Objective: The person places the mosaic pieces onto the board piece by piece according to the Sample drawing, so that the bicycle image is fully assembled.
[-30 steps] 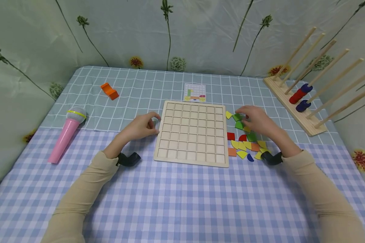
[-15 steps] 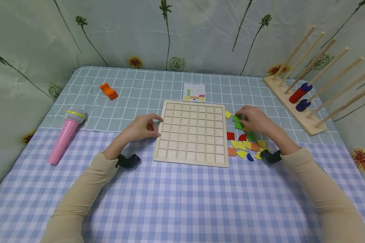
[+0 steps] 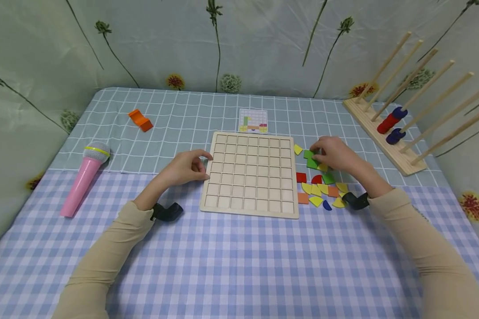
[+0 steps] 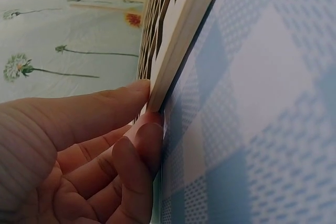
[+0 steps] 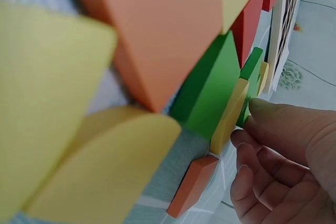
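On the table lies a square wooden grid board [image 3: 253, 214] with raised dividers. At its left edge rests my left hand [image 3: 185, 167], thumb and index fingertips apart along the rim; the left wrist view shows the thumb tip [image 4: 137, 92] against the board's side. My right hand [image 3: 335, 154] is over the loose tiles right of the board. Its thumb and index finger pinch a green tile [image 3: 308, 153], which overlaps another green tile [image 3: 312, 164]. The right wrist view shows the thumb [image 5: 265, 109] on green, the other fingers curled below, hiding part of it.
Several yellow, red, orange and blue tiles lie nearby, among them a red square [image 3: 301, 177] and a blue half-disc [image 3: 327, 205]. A pattern card [image 3: 253, 121] lies behind the board. A pegged rack [image 3: 383, 137] stands right; a pink microphone [image 3: 85, 177] and orange piece [image 3: 140, 120] lie left.
My right fingers have closed on a green tile and shifted it slightly against the other green one. My left hand has come a little closer onto the board's edge.
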The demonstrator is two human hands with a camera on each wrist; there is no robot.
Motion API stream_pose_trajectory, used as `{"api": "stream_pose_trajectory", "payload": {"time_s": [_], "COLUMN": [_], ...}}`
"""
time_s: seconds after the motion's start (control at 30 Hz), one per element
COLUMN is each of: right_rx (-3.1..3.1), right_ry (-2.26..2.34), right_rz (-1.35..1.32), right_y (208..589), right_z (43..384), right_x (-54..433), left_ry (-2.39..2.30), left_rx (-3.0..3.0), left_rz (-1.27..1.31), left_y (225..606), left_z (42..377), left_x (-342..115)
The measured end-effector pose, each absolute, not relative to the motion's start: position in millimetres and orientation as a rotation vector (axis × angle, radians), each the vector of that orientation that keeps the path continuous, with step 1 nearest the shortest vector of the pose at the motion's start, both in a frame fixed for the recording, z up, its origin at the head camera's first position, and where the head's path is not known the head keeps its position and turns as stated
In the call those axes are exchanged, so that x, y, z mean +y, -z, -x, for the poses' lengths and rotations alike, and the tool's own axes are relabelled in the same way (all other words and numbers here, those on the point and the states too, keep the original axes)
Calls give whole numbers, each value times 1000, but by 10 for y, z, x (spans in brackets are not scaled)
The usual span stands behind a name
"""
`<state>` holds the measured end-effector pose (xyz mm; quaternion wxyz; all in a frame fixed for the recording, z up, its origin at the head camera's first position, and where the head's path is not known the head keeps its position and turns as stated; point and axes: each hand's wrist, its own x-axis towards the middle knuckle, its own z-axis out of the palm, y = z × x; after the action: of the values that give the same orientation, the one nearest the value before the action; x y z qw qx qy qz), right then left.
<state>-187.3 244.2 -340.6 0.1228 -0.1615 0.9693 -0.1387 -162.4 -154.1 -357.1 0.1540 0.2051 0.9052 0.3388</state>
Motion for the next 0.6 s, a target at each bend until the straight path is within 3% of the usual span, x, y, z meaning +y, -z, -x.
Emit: {"api": "stream_pose_trajectory", "payload": {"time_s": [0.6], "right_rx": [2789], "right_ry": [473], "right_rz": [537], "right_y": [3409], "right_z": [1892], "right_x": [2466], "left_ry": [-1028], "left_rx": [2554], "left_rz": [-606], "left_y": [3607], "left_z": [1636], "left_x": [-1564]}}
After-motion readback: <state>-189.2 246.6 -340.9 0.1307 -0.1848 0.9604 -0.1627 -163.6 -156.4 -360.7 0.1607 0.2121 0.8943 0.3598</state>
